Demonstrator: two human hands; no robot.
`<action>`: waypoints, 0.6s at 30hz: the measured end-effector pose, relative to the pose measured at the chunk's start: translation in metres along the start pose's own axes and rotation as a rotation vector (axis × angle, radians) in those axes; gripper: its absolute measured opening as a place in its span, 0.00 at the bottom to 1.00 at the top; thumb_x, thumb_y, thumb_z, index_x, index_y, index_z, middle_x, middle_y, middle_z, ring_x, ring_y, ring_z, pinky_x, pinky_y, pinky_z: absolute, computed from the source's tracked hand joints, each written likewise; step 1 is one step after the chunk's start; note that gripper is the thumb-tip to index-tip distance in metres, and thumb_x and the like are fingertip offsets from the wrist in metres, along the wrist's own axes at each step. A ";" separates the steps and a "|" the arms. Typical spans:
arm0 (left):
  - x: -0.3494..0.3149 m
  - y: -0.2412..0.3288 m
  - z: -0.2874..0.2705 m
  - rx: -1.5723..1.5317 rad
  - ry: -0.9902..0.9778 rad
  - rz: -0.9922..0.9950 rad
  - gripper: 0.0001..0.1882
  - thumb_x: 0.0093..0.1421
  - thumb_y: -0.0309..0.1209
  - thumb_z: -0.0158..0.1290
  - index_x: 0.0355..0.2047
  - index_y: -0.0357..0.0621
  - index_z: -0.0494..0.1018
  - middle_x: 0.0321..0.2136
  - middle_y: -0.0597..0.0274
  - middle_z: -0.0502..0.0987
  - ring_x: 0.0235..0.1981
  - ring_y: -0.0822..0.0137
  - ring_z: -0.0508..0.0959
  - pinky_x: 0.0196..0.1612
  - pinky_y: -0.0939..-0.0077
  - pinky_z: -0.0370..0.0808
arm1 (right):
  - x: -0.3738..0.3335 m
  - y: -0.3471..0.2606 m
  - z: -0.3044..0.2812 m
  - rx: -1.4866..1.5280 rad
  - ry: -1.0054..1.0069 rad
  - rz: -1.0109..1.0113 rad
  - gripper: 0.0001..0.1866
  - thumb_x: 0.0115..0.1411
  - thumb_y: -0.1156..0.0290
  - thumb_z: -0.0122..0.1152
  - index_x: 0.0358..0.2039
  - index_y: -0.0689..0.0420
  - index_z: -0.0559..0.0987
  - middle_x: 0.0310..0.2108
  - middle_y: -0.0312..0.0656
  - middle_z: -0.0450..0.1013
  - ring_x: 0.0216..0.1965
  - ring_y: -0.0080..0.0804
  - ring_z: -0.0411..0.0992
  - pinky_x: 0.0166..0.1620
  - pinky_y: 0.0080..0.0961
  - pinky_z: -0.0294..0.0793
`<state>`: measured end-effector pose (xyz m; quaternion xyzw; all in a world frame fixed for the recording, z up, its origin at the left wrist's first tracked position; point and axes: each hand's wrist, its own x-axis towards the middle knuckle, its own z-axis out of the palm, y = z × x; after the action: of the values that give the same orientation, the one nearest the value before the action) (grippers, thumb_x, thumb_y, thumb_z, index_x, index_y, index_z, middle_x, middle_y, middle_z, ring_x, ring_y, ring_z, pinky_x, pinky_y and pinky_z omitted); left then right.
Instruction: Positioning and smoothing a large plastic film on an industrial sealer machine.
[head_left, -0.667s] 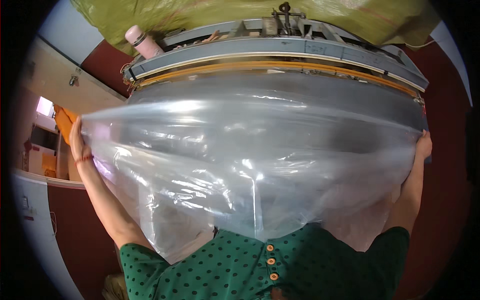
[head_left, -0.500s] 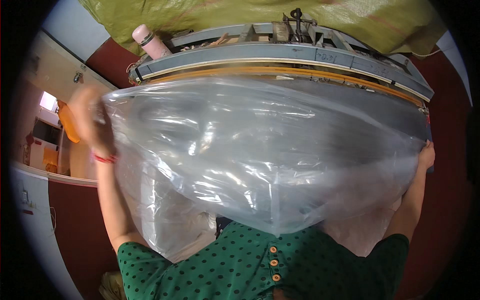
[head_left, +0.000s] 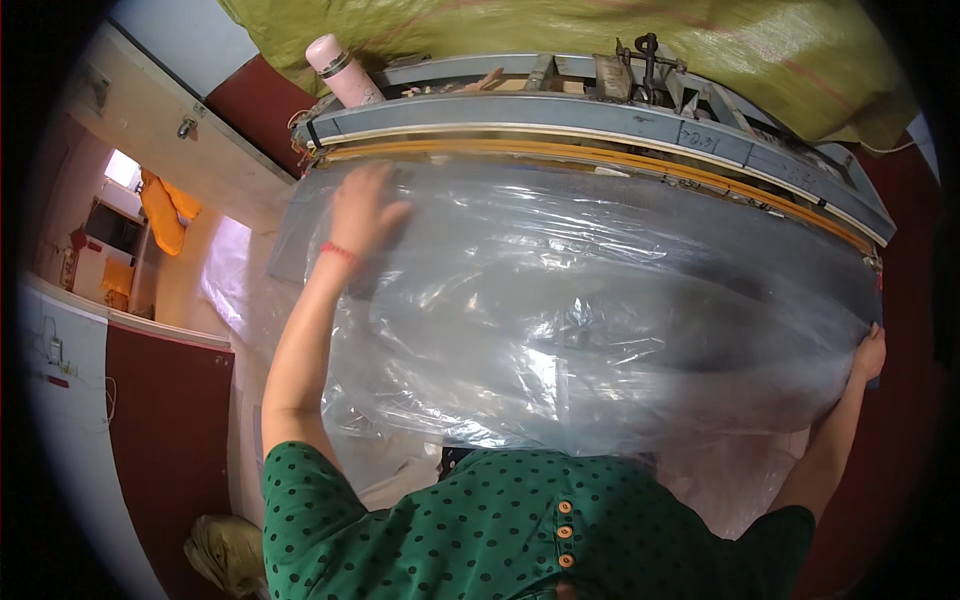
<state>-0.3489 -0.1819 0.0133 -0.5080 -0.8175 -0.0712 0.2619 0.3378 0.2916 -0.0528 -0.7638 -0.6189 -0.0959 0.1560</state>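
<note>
A wide clear plastic sheet [head_left: 480,290], wrinkled and shiny, spreads over a grey work surface [head_left: 800,228] in front of me. Its near part hangs down by my green dotted shirt. My left hand [head_left: 365,208], a red band at its wrist, lies at the sheet's far left part, fingers spread and slightly blurred. At the right end, my right hand [head_left: 872,352] pinches the sheet's edge beside the surface's corner. Whether the sheet is one layer or a bag, I cannot tell.
Behind the surface runs a long grey metal frame [head_left: 480,112] with orange strips [head_left: 600,153] along it. A pink bottle [head_left: 345,72] and a black clamp [head_left: 650,65] stand on it. Yellow-green woven sheeting [head_left: 790,60] hangs behind. An open door [head_left: 180,120] is at the left.
My left hand has moved rightward and let go of the sheet's corner. The billowing plastic has sunk flatter onto the surface. My right hand still holds its edge.
</note>
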 end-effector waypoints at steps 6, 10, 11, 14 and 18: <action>0.018 -0.022 0.065 -0.528 -0.225 -0.219 0.10 0.50 0.35 0.53 0.23 0.41 0.72 0.23 0.56 0.73 0.30 0.61 0.72 0.34 0.73 0.67 | 0.000 -0.003 0.006 0.059 0.038 -0.017 0.21 0.59 0.53 0.34 0.40 0.53 0.70 0.37 0.49 0.70 0.40 0.51 0.66 0.39 0.40 0.65; 0.025 -0.009 0.083 -0.472 -0.222 -0.267 0.09 0.49 0.34 0.54 0.24 0.41 0.72 0.23 0.57 0.73 0.28 0.63 0.72 0.32 0.73 0.67 | 0.044 0.068 0.051 0.287 0.118 -0.076 0.21 0.59 0.53 0.39 0.38 0.56 0.72 0.35 0.46 0.72 0.37 0.43 0.69 0.39 0.33 0.66; 0.024 -0.004 0.085 -0.420 -0.171 -0.197 0.09 0.48 0.33 0.55 0.24 0.41 0.72 0.23 0.57 0.73 0.27 0.63 0.71 0.32 0.73 0.67 | 0.055 0.089 0.056 0.686 0.053 -0.019 0.21 0.58 0.53 0.42 0.37 0.57 0.73 0.33 0.42 0.72 0.36 0.37 0.69 0.39 0.29 0.66; 0.013 0.009 0.083 -0.443 -0.052 -0.201 0.08 0.46 0.31 0.56 0.24 0.40 0.72 0.22 0.59 0.72 0.26 0.63 0.70 0.32 0.73 0.67 | 0.058 0.123 0.045 1.307 -0.036 0.107 0.20 0.57 0.55 0.49 0.39 0.60 0.73 0.33 0.36 0.70 0.36 0.25 0.66 0.42 0.21 0.64; 0.010 0.019 0.073 -0.571 0.084 -0.183 0.08 0.43 0.27 0.58 0.24 0.40 0.72 0.21 0.59 0.71 0.27 0.61 0.68 0.33 0.72 0.66 | 0.031 0.120 0.000 1.451 0.020 0.177 0.21 0.56 0.57 0.51 0.41 0.61 0.71 0.37 0.39 0.69 0.40 0.27 0.65 0.45 0.23 0.63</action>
<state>-0.3617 -0.1365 -0.0472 -0.4818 -0.7954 -0.3423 0.1345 0.4618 0.2981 -0.0565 -0.5146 -0.4612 0.3443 0.6355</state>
